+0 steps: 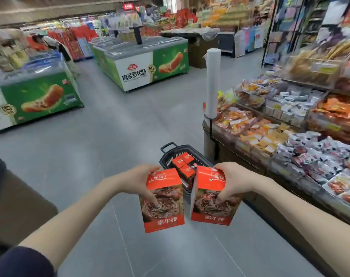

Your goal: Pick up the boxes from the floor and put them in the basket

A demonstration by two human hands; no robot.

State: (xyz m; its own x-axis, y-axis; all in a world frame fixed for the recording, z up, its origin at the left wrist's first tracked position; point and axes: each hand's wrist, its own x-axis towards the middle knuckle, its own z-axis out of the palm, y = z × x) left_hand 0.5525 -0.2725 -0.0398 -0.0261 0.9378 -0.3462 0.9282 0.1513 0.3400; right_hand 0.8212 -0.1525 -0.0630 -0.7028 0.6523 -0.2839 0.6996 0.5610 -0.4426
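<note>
Both bare hands are raised in front of the person, each gripping one tall red cardboard box printed with a picture of braised meat; the left hand point(139, 179) clasps the left red box point(163, 200) from its outer side, thumb across the printed front and fingers curled over the top edge; the right hand point(231, 181) clasps the right red box point(210, 198) the same way from the opposite side. The two boxes stand roughly upright, side by side and just apart, their tops tilted slightly toward each other; both are held in the air above the grey tiled floor point(114, 136). Beyond them, on the floor, sits a black plastic shopping basket point(171, 151) with a handle at its far end; several smaller-looking red boxes point(183, 163) of the same kind already lie inside it; the held boxes partly cover its near rim. Just right of the basket runs a low display shelf point(286, 136) heaped with packaged snacks; a white roll of plastic bags point(212, 82) stands upright at its corner; green and white chest freezers point(142, 60) stand well apart across the aisle.
</note>
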